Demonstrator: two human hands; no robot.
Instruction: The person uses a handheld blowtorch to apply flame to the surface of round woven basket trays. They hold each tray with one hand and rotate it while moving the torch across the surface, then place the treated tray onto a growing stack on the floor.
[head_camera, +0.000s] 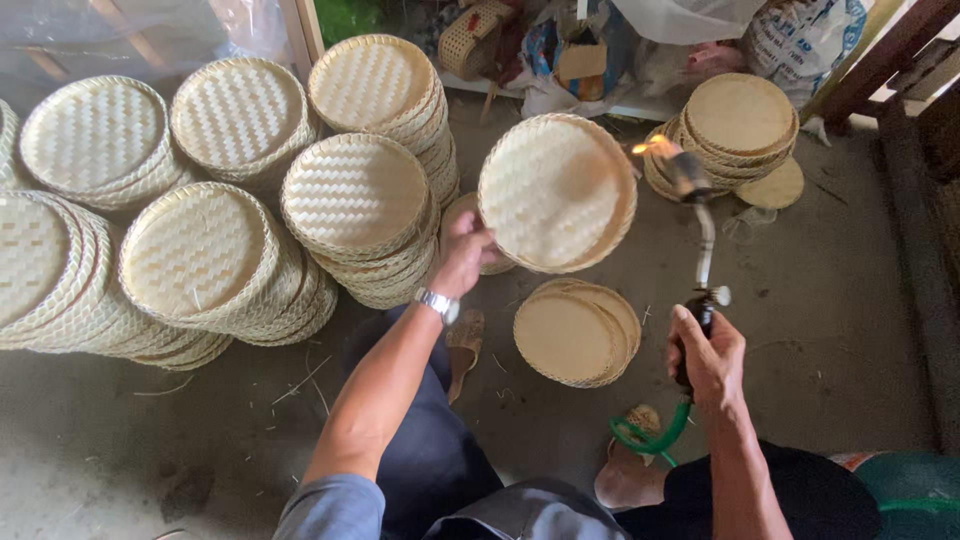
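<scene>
My left hand (464, 250), with a wristwatch on its wrist, grips the left rim of a round woven bamboo tray (555, 190) and holds it tilted up above the floor. My right hand (708, 352) is closed around the handle of a gas torch (700, 215). The torch's nozzle points up and left, and a small orange flame (650, 146) burns at the tray's right rim. A green hose (650, 436) runs from the torch handle down past my right foot. Below the held tray, a short stack of similar trays (575, 332) lies on the concrete floor.
Tall stacks of woven trays (355, 195) fill the left side, several deep. Another stack (740, 118) stands at the back right, with a loose disc beside it. Bags and a small basket (470, 35) lie along the back. Wooden beams (900, 60) frame the right edge.
</scene>
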